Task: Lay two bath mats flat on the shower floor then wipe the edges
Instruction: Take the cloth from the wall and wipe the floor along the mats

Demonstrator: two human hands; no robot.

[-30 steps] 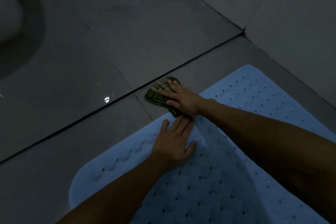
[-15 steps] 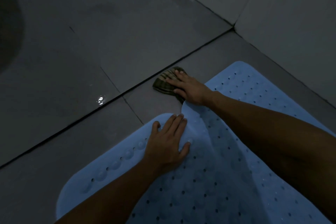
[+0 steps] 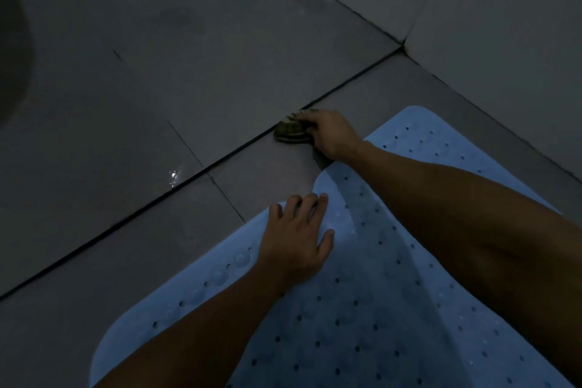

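Since a second ago the right hand (image 3: 330,135) is sliding the cloth (image 3: 291,132) away from the mat (image 3: 362,309), out along the dark grout line on the floor (image 3: 189,57); it was pressed against the mat's edge and is now lying clear of it on bare tile. That hand's grip is holding the bunched, striped cloth, fingers curled over its top. The left hand (image 3: 297,242) is resting palm-down on the mat, fingers spread wide and gripping nothing, its fingertips (image 3: 322,197) reaching the mat's edge nearest the cloth. Light blue and dotted with holes, the mat is lying on the floor toward the wall (image 3: 504,25) corner, one ridge running up under the right forearm so it is not sitting fully flat. Only one mat is clearly showing. A small wet glint (image 3: 173,178) is shining on the tile beside the grout line.
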